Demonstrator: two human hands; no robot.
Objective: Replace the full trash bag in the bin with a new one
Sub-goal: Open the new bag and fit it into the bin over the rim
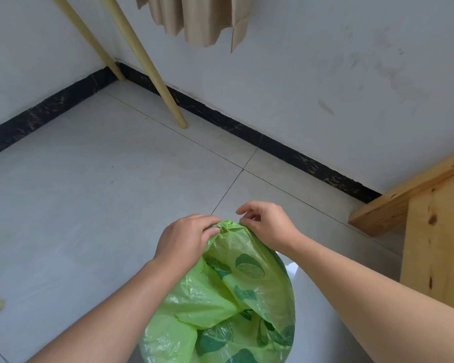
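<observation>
Head view — grey tile floor (89, 205), white wall (325, 74), black skirting (50, 111), pine furniture (435, 231)

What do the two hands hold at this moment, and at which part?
The left hand grips the green trash bag at its gathered top edge. The right hand pinches the same bunched edge beside it, though its exact grip is partly hidden.

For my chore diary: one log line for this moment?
left hand: grips green bag top | right hand: pinches bag edge | bag: gathered
</observation>
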